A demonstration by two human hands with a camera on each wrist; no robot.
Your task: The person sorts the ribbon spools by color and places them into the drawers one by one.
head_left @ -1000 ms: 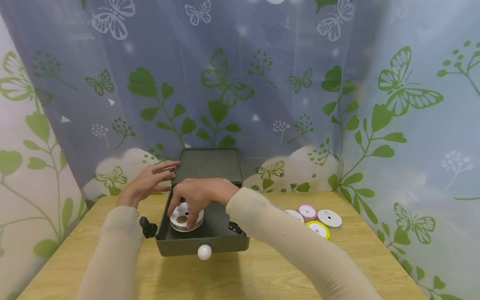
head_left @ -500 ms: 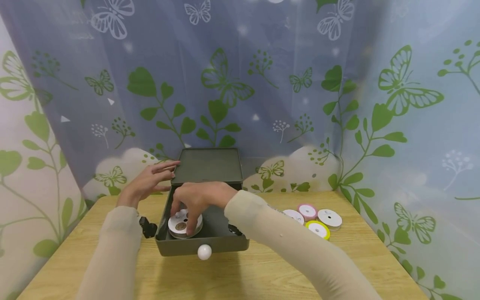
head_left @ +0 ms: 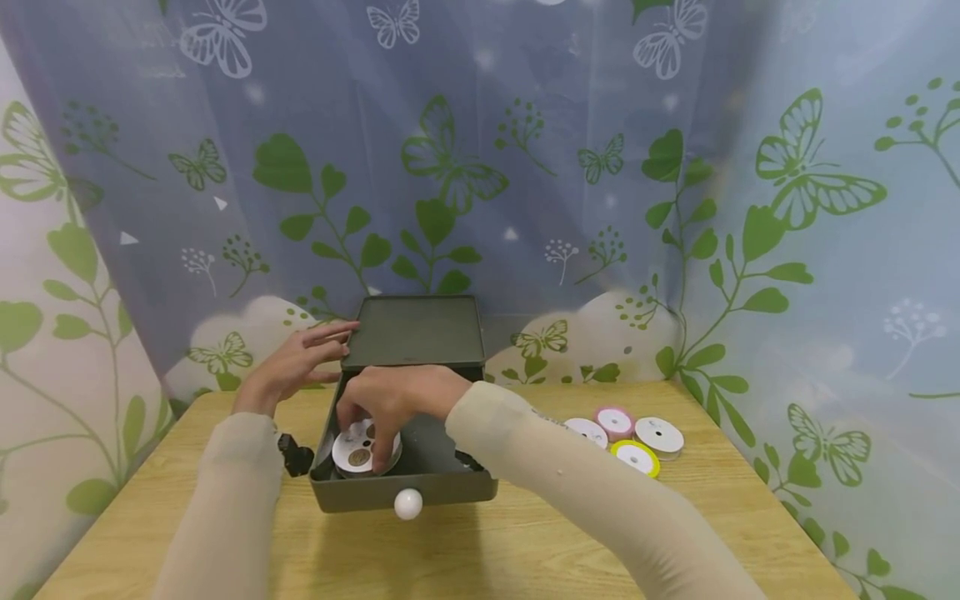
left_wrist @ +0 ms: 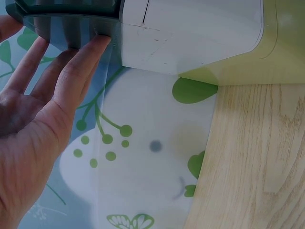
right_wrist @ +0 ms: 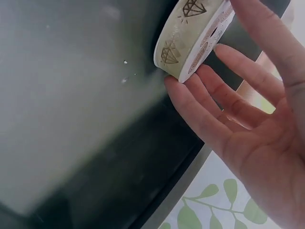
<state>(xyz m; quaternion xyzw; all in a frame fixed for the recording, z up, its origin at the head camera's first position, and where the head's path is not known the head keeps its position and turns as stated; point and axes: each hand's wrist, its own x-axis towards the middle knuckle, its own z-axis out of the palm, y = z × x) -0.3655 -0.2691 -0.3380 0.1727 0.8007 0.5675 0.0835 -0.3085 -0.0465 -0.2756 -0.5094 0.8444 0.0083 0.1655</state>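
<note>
A dark green box (head_left: 450, 490) stands on the table with its lid (head_left: 416, 333) tilted up at the back and a round white knob (head_left: 408, 503) on its front. Inside, at the front left corner, my right hand (head_left: 397, 396) grips a white ribbon spool (head_left: 348, 457) by its rim between thumb and fingers. Gold diamond outlines mark its cream ribbon (right_wrist: 178, 40) in the right wrist view. My left hand (head_left: 296, 362) touches the lid's left edge with extended fingers; the left wrist view has its fingertips (left_wrist: 102, 42) against the dark lid.
Right of the box, several ribbon spools lie grouped on the wooden table (head_left: 570, 533), among them a pink one (head_left: 615, 423), a yellow-rimmed one (head_left: 636, 457) and a white one (head_left: 659, 435). A butterfly-patterned curtain (head_left: 525, 208) hangs behind and on both sides.
My right hand has moved the ribbon spool a little toward the front left corner of the box and lower. My left hand stays at the lid.
</note>
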